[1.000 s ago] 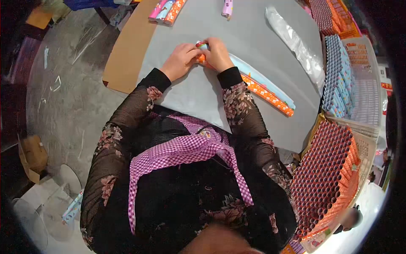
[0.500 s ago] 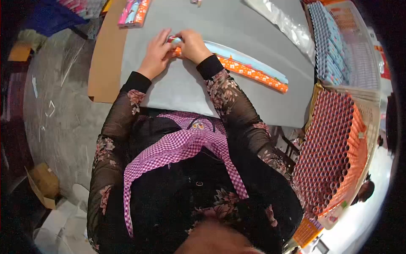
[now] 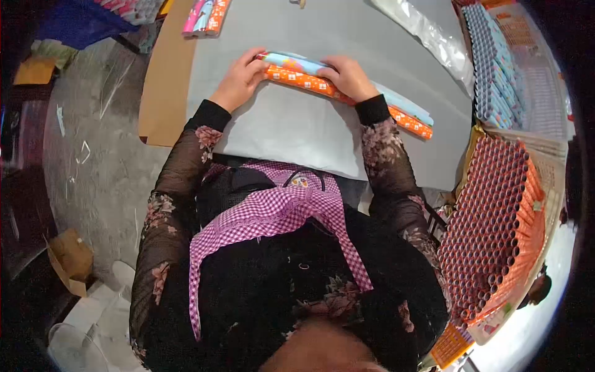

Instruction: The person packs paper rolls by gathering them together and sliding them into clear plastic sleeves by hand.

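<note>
Side by side on the grey table [image 3: 279, 127] lie an orange patterned roll [image 3: 300, 81] and a light blue patterned roll [image 3: 406, 110]. Around their left end my left hand [image 3: 240, 79] has its fingers closed. Nearer their middle, my right hand [image 3: 349, 77] grips the pair, thumb and fingers on the blue and orange paper. Both rolls run on past my right hand toward the right side of the table. At the table's upper left sits a group of pink, blue and orange rolls [image 3: 205, 17], apart from my hands.
A clear plastic sleeve [image 3: 427, 37] lies at the upper right of the table. Crates on the right hold blue rolls [image 3: 493, 74] and many orange rolls [image 3: 489, 229]. Brown cardboard [image 3: 162, 87] edges the table's left. An open carton [image 3: 71, 257] stands on the floor.
My right hand has slid right along the rolls, away from my left hand, uncovering the stretch between them. My left hand stays at the left end. The camera view has shifted.
</note>
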Tool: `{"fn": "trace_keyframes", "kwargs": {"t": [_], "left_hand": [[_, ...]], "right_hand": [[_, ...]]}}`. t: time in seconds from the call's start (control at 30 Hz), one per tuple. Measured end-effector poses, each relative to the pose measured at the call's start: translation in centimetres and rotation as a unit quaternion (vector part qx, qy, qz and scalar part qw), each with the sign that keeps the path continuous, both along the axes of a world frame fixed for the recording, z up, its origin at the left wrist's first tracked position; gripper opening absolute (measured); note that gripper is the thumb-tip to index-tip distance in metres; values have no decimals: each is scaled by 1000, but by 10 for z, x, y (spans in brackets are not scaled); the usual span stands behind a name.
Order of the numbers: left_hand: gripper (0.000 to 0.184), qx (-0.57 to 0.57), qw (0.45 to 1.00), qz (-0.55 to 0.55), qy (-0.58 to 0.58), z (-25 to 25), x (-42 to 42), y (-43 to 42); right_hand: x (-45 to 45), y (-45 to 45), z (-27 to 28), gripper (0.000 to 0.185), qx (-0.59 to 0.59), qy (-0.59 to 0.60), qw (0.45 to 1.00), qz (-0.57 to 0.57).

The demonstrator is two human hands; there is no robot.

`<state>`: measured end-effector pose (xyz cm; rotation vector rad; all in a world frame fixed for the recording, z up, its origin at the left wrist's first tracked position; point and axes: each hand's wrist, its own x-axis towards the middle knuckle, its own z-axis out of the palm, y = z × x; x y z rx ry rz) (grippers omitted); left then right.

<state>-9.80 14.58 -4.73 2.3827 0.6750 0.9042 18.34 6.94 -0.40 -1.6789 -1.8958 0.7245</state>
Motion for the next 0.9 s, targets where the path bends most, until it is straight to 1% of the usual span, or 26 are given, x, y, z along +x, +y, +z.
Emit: {"fn": "trace_keyframes", "kwargs": {"t": [0.03,0.1,0.13,0.17,0.2,0.23,0.27,0.33,0.37,0.47,0.53,0.6,0.67,0.7,0.73,0.77,0.8,0.87,0.9], "left_hand": [[24,20,1000,-2,3,2,-1,0],[24,19,1000,-1,-1,-2,-1,1],[24,18,1000,-5,-6,-3,-1,2],[25,46,999,9,-1,-2,0,1],[25,46,999,11,2,-1,0,0],[23,28,999,15,3,0,1,-1],[22,10,1000,18,3,-2,0,0],[22,-1,1000,12,3,-9,-2,4],[22,-1,1000,8,0,-7,-1,4],[24,5,1000,9,-4,-4,0,1],[26,20,1000,13,-8,-2,-1,1],[35,-104,994,24,-5,14,1,-2],[46,28,999,26,5,25,13,0],[56,72,997,16,17,12,13,5],[61,62,996,-9,62,33,15,2],[64,98,989,-14,105,22,19,5],[64,67,994,-58,71,14,19,8],[60,57,989,-67,118,12,19,7],[59,48,990,-73,107,13,19,8]], "right_hand": [[4,-6,-3,34,0,2,1000,5],[6,-18,-8,39,99,-54,993,18],[7,-21,-11,39,100,-52,993,21],[4,-25,-7,43,103,-69,992,25],[0,-29,-3,48,107,-86,990,27],[-2,-31,2,58,71,-106,991,36],[-4,-34,0,58,71,-104,991,37],[-5,-39,-6,64,149,-135,979,35],[-6,-40,-7,67,156,-147,976,39],[-8,-44,-8,67,148,-157,976,37],[-6,-45,-10,64,160,-142,976,43],[-6,-44,-6,61,117,-144,981,49],[-14,-51,2,57,123,-170,977,35],[-12,-52,-2,58,109,-160,980,36],[-11,-50,-7,58,131,-152,979,39],[-13,-51,-5,59,142,-165,976,31],[-12,-52,-7,58,159,-147,975,38],[-12,-52,-5,60,131,-175,975,35],[-10,-52,-5,61,130,-161,978,40]]}}
